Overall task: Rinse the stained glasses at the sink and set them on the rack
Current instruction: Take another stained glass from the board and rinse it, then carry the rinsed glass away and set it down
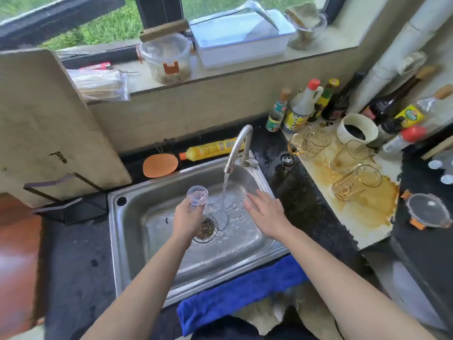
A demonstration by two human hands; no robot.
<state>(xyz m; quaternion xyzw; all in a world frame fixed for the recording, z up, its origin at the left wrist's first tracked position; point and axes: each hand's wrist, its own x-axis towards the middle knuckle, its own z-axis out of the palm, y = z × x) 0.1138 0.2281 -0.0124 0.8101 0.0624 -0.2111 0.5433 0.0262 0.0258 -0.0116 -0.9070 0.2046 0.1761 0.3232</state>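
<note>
Your left hand point(190, 220) is over the sink point(115, 241), and its fingers are curled round a clear glass point(197, 195). One round end of the glass faces up. The glass is just beside the water point(224, 192) that runs down from the tap point(239, 148). Your right hand point(266, 212) is on the other side of the water. It holds nothing, and its fingers are straight and a little spread. More stained glasses point(355, 182) lie on a brown, messy board point(367, 227) on the desk to your right. A black rack point(71, 207) stands on your left. A blue cloth point(240, 288) hangs over the sink's front edge.
</note>
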